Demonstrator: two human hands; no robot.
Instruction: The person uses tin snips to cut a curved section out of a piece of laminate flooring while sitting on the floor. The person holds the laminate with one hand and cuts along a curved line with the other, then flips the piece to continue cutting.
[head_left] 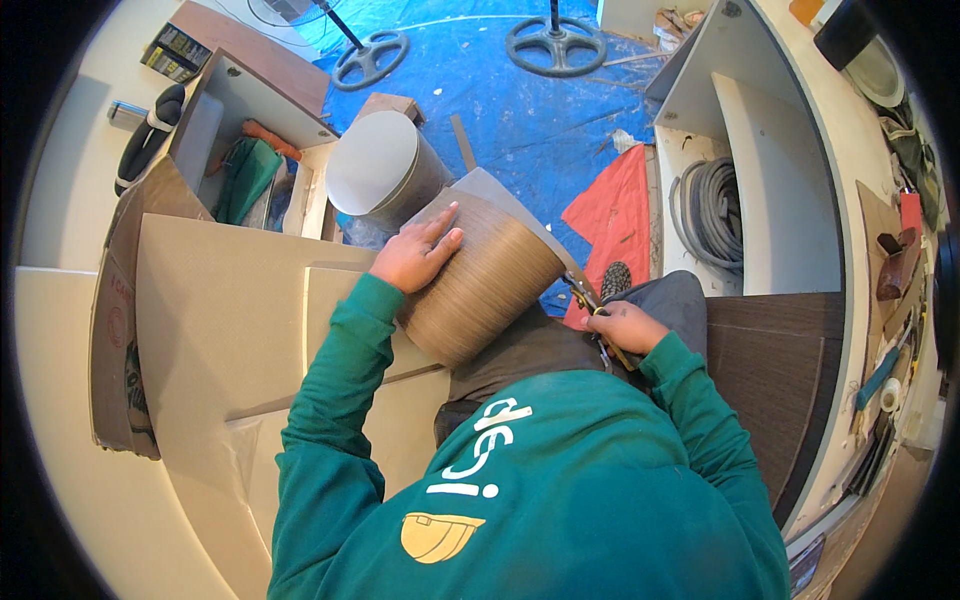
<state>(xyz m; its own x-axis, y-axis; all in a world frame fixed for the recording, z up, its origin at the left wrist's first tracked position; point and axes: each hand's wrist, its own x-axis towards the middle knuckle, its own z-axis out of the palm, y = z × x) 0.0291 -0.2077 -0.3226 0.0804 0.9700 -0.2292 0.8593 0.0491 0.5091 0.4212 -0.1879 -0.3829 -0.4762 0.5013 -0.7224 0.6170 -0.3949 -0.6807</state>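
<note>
A drum-shaped piece with brown wood-grain facing [488,275] lies tilted across my lap. My left hand [418,248] rests flat on its upper left side, fingers stretched out. A pale grey strip [500,200] shows along its far edge. At the drum's right end, my right hand [628,328] is closed round the yellow handles of scissors [580,292]. Their dark blades are at the rim of the facing; whether they are biting into it I cannot tell. Just beyond the drum stands a grey-topped round piece [372,160].
Blue sheeting [480,110] covers the floor, with a red cloth [612,212] on it. Two dark round-based stands [555,45] are at the back. An open cabinet on the right holds a coiled grey hose [708,215]. Cardboard [240,300] lies at my left; tools [880,380] lie far right.
</note>
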